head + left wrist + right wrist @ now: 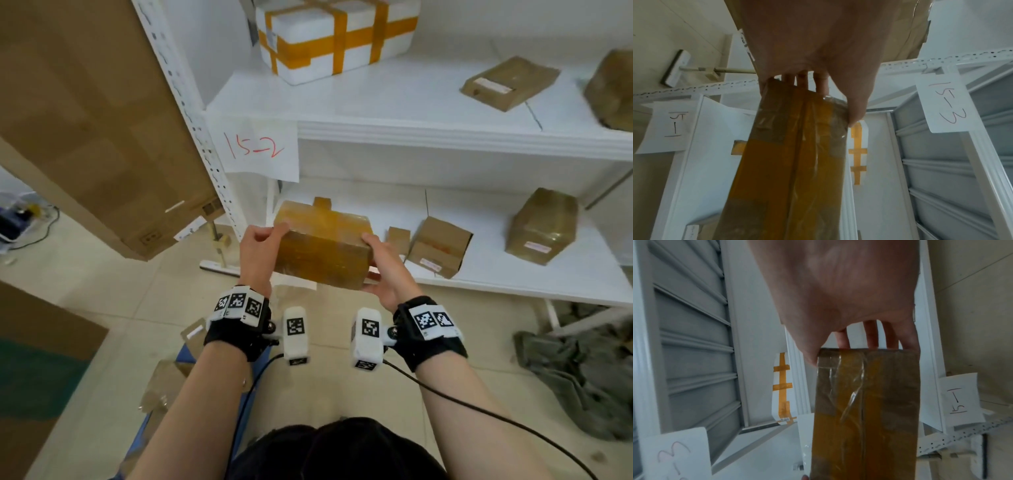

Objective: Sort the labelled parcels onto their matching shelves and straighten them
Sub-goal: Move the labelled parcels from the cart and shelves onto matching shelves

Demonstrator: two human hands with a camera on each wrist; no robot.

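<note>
A brown cardboard parcel [322,246] wrapped in yellowish tape is held in the air in front of the lowest shelf [513,284]. My left hand [262,246] grips its left end, thumb on top. My right hand [383,263] grips its right end, thumb on the upper edge. In the left wrist view the parcel [793,162] runs away from my left hand [813,91], fingers behind it and thumb on its right edge. In the right wrist view my right hand [859,344] clasps the parcel [865,410] the same way. A paper label reading 15-2 [255,149] hangs on the shelf above.
The lowest shelf holds a small brown box [399,240], a tilted carton [440,246] and a taped parcel [541,226]. The 15-2 shelf carries a white foam box with orange tape [335,37] and brown parcels [510,82]. A large carton [96,120] leans at left. Grey cloth [575,370] lies on the floor.
</note>
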